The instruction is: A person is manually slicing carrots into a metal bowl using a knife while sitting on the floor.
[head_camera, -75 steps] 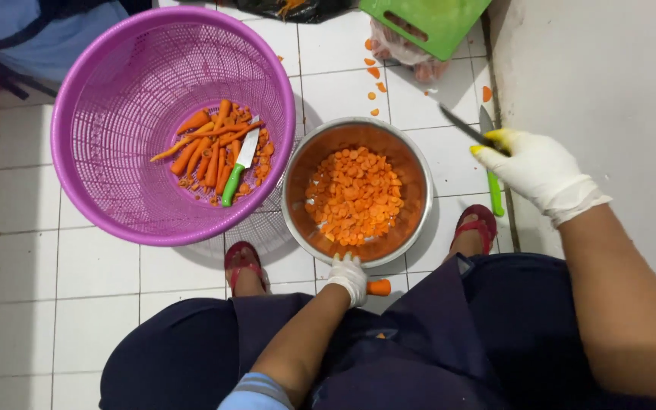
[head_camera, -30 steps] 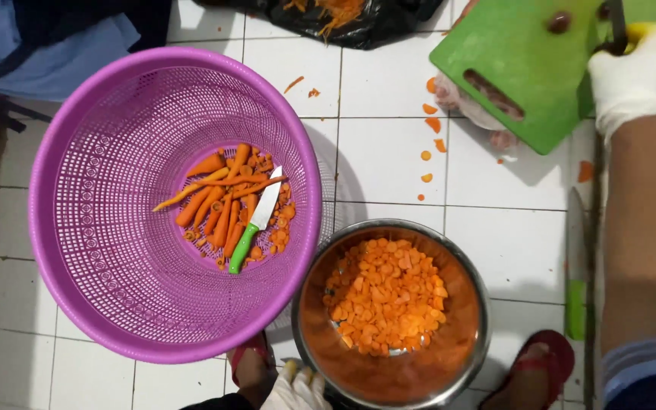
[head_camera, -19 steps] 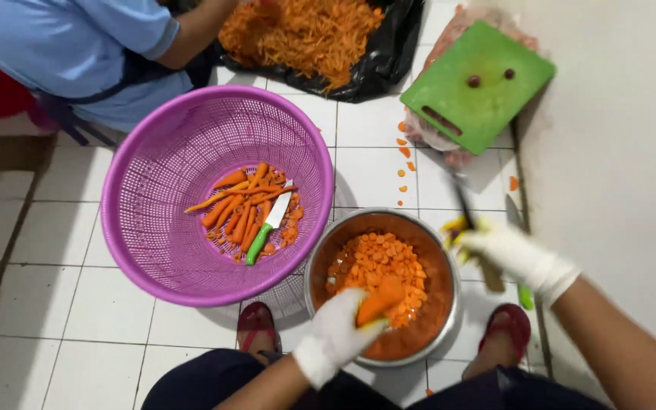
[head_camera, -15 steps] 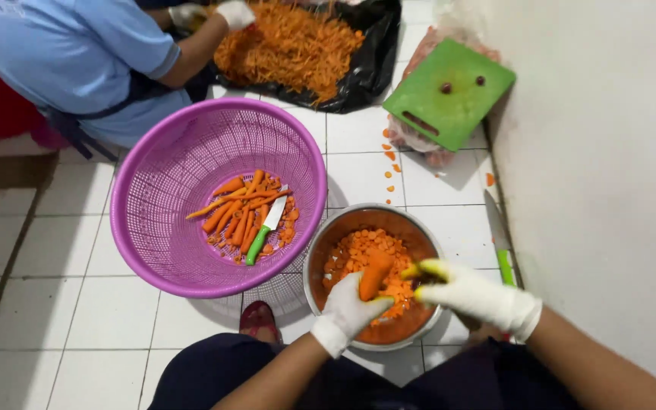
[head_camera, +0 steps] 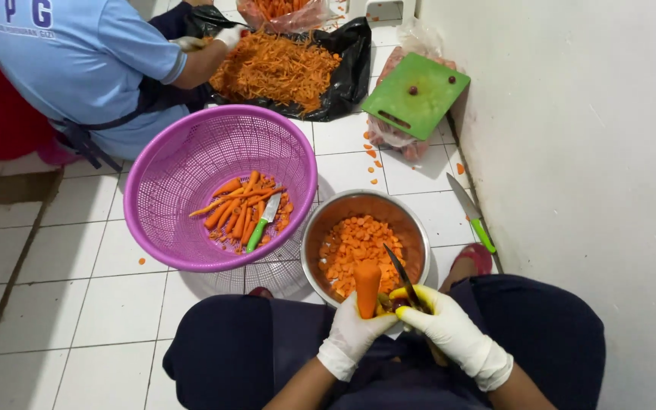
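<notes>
Left hand: white-gloved left hand [head_camera: 354, 334] is wrapping around the lower end of a peeled orange carrot [head_camera: 367, 287], fingers closing tight on it.
Right hand: white-gloved right hand [head_camera: 449, 334] is clasping the yellow handle of a dark-bladed kitchen knife [head_camera: 402, 279]; grip is closed on the handle.
Carrot position: standing nearly upright, long axis pointing away from the body, over the near rim of the round stainless-steel bowl [head_camera: 413, 229] of diced carrot.
Key relation: blade is lying just right of the carrot, slanting up and leftward; whether the edge is touching cannot be told.
Textures: carrot smooth and firm; gloves thin rubbery; bowl shiny.
Surroundings: purple perforated plastic basket [head_camera: 161, 190] holding carrot sticks and a green-handled knife [head_camera: 263, 222]; green plastic cutting board [head_camera: 415, 95]; second green-handled knife [head_camera: 471, 212] on white tile floor.
</notes>
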